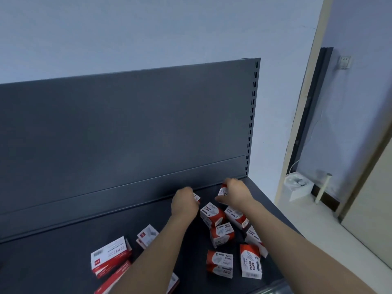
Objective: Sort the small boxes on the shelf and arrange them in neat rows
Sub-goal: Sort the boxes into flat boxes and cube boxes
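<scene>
Several small red-and-white paper clip boxes lie scattered on the dark grey shelf. My left hand is closed on one small box near the back of the shelf. To its right, my right hand grips another small box, tilted, close to the back panel. Between and below my forearms lie loose boxes at odd angles, two standing near the front edge. Larger red-and-white boxes sit at the lower left, partly hidden by my left forearm.
The shelf's upright back panel rises right behind my hands, with a slotted post at its right end. Right of the shelf are a wall, a door frame and a white box on the floor.
</scene>
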A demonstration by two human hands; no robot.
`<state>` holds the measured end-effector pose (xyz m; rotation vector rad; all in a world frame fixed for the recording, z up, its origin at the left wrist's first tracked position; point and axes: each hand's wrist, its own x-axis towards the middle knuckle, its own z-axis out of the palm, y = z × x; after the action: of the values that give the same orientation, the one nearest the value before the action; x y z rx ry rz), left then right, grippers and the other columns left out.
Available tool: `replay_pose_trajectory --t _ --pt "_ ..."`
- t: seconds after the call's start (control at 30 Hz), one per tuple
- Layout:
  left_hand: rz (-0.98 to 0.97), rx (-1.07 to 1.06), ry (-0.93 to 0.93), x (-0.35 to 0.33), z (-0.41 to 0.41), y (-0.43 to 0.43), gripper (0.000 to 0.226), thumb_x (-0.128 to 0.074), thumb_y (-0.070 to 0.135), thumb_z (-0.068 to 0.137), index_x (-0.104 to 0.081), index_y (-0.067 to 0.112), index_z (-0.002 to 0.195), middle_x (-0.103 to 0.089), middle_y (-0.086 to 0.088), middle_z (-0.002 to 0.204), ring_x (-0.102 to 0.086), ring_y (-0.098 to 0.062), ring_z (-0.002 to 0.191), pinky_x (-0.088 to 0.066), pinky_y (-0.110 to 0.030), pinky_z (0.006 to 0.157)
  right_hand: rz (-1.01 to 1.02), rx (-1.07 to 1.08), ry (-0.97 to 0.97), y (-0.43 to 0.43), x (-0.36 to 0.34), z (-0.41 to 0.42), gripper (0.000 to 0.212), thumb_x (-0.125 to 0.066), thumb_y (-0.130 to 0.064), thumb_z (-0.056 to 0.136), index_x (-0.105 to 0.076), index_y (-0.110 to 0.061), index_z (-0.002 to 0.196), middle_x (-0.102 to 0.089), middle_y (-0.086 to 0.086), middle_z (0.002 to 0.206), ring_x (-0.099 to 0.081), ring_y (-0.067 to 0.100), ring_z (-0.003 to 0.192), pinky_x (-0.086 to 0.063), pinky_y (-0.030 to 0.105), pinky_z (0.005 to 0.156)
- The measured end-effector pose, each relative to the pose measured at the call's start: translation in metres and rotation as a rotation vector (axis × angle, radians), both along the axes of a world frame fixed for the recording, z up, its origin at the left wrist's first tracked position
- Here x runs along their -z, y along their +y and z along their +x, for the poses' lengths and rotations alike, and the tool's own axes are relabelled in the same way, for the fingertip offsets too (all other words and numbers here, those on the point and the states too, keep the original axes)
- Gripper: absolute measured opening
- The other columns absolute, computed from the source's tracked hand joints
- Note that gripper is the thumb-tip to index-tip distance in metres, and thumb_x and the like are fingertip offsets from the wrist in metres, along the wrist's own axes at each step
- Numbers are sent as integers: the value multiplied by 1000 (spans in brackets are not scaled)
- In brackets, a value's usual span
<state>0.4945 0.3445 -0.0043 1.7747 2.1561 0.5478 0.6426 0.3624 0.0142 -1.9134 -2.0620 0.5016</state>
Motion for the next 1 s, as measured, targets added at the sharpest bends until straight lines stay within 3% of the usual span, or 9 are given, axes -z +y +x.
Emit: replay_pose_trajectory --t 0.23,0.33,0.37,0.43,0.53,0.6,0.7,1.0 --pt "-99 51 -28 10 -4 8 13 -65 13 79 -66 4 88 -68 -12 99 -65 -27 91 -51 -31 73 -142 -40 -38 11 7 -5 43 -72 -29 77 -58 -8 113 -60 10 116 -56 25 108 -47 31 81" --pt "-89 81 -62 10 -6 10 19 -64 24 84 -61 6 84 -67 -13 100 -63 -26 90 -49 -30 70 -169 -58 -48 13 8 -5 41 -66 -35 82 -58 -8 112 -60 11 117 -56 25 106 -45 30 77" --pt "-68 88 -61 7 -7 8 23 -60 28 88 -60 5 90 -65 -14 104 -62 -27 95 -46 -30 72 -151 -55 -47 13 7 -6 43 -63 -37 84 -57 -8 115 -60 11 118 -56 26 107 -47 32 81" --pt "19 94 18 -1 -9 2 38 -49 32 95 -53 1 117 -58 -16 123 -54 -27 114 -43 -32 91 -46 -51 -46 10 1 -11 46 -56 -39 89 -52 -7 121 -58 13 122 -54 28 112 -47 35 88" --pt "164 72 156 -18 -18 -13 60 -33 36 100 -22 -1 145 -26 -16 153 -23 -25 143 -14 -32 118 204 -74 8 -3 -16 -27 52 -50 -37 93 -42 -3 132 -49 15 134 -44 29 126 -42 37 97" --pt "230 46 213 -32 -27 -26 63 -28 38 101 -9 1 149 -11 -13 158 -9 -22 147 -2 -33 120 344 -122 44 -14 -28 -43 58 -48 -36 94 -35 -1 138 -42 15 143 -36 28 134 -37 35 104" --pt "323 -24 277 -53 -50 -48 64 -26 38 101 -3 2 149 -5 -12 159 -1 -22 148 4 -34 120 434 -198 87 -30 -42 -71 61 -48 -35 95 -30 -1 142 -35 15 148 -29 26 139 -29 34 111" --pt "332 -215 343 -65 -157 -126 67 -24 41 101 2 1 148 2 -13 159 7 -22 147 10 -33 119 393 -409 147 -85 -50 -185 63 -51 -32 93 -30 0 142 -34 17 149 -28 29 139 -28 38 111"
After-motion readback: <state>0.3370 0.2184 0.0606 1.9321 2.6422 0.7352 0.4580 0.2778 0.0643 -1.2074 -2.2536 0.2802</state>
